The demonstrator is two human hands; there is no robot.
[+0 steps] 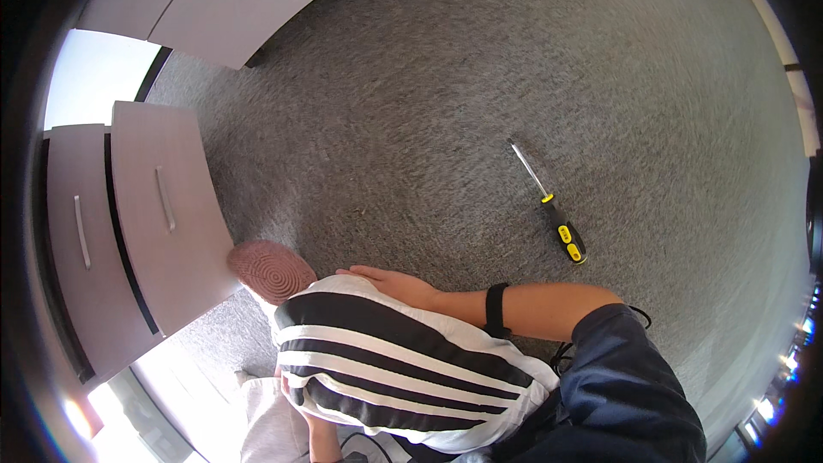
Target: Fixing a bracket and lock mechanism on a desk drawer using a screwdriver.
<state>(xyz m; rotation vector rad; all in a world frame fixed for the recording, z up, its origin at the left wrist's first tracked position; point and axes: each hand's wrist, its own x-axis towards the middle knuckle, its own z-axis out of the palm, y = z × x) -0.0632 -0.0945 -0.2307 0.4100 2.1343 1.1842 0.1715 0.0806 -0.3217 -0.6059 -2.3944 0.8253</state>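
Note:
Black-and-white striped fabric (403, 360) fills the lower middle, apparently covering a bent leg. Along its far edge lies my right hand (399, 285), fingers stretched leftward and touching the cloth, with nothing visible in it. A black band circles that wrist. My left hand (296, 393) is mostly hidden at the fabric's near-left side; only a small part shows, and its fingers cannot be made out. Just beyond the striped cloth, a brown shoe sole (273, 272) with concentric ridges faces up. A screwdriver (561, 227) with a black-and-yellow handle lies on the carpet to the right, apart from both hands.
Grey carpet (411, 120) spreads across the floor. A pale drawer cabinet (167, 240) stands at the left, close to the shoe, and another cabinet (249, 9) is at the far left. Off-white cloth (266, 420) shows at the lower left, and a dark cord (369, 441) below the fabric.

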